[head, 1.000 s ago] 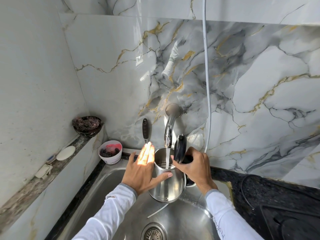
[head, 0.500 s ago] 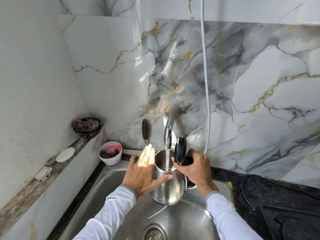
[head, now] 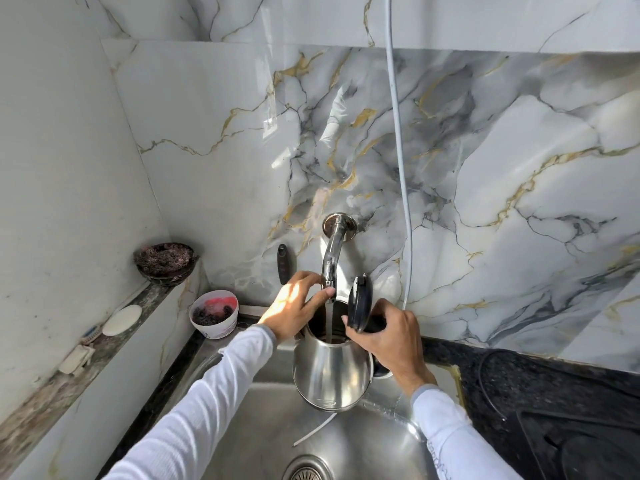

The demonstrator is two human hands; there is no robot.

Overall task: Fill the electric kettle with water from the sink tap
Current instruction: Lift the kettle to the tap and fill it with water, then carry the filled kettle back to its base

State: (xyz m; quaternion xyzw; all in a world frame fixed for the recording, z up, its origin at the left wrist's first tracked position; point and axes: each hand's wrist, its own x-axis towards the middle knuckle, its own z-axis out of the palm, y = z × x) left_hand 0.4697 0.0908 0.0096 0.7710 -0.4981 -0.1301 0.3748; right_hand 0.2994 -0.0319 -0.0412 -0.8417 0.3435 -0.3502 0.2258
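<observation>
A stainless steel electric kettle [head: 330, 374] hangs over the steel sink [head: 263, 441], its black lid [head: 360, 303] flipped up. A stream of water [head: 329, 318] runs from the chrome wall tap [head: 332, 252] into the kettle's mouth. My right hand [head: 389, 336] grips the kettle's black handle on the right side. My left hand [head: 298, 304] is off the kettle and its fingers pinch the tap's end near the spout.
A white tub [head: 214, 315] of dark scrubbers stands at the sink's back left corner. A dark bowl [head: 164, 261], a soap disc [head: 122, 319] and small items lie on the left ledge. A white hose [head: 398, 143] hangs down the marble wall. Black counter [head: 540, 386] lies right.
My left hand has left the kettle's side and risen to the tap's end. The kettle stays under the running water in my right hand.
</observation>
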